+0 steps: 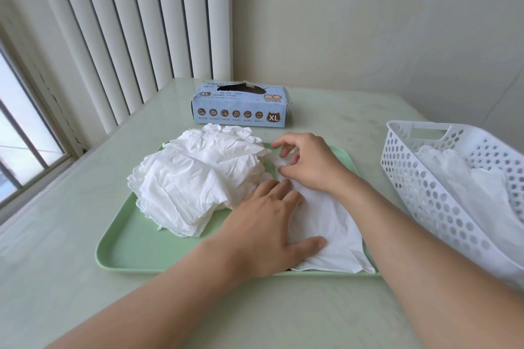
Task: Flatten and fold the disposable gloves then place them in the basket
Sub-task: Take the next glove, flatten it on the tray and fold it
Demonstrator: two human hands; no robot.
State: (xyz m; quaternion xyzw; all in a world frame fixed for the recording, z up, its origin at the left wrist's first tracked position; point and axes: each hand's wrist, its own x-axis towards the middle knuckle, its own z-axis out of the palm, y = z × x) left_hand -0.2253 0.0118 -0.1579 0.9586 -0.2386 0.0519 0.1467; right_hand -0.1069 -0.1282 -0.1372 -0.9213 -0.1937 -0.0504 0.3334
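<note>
A pile of crumpled white disposable gloves (198, 178) lies on the left and middle of a pale green tray (136, 252). One white glove (331, 232) is spread flat on the tray's right side. My left hand (269, 229) presses palm-down on its near part, fingers together. My right hand (306, 161) rests on the glove's far end, with its fingertips pinching the finger part. A white perforated basket (419, 187) stands to the right of the tray with white gloves (476, 187) inside.
A blue glove box (241, 106) marked XL stands behind the tray on the pale table (56, 249). Vertical blinds and a window are at the left, and a wall lies behind. The basket runs past the right edge of view.
</note>
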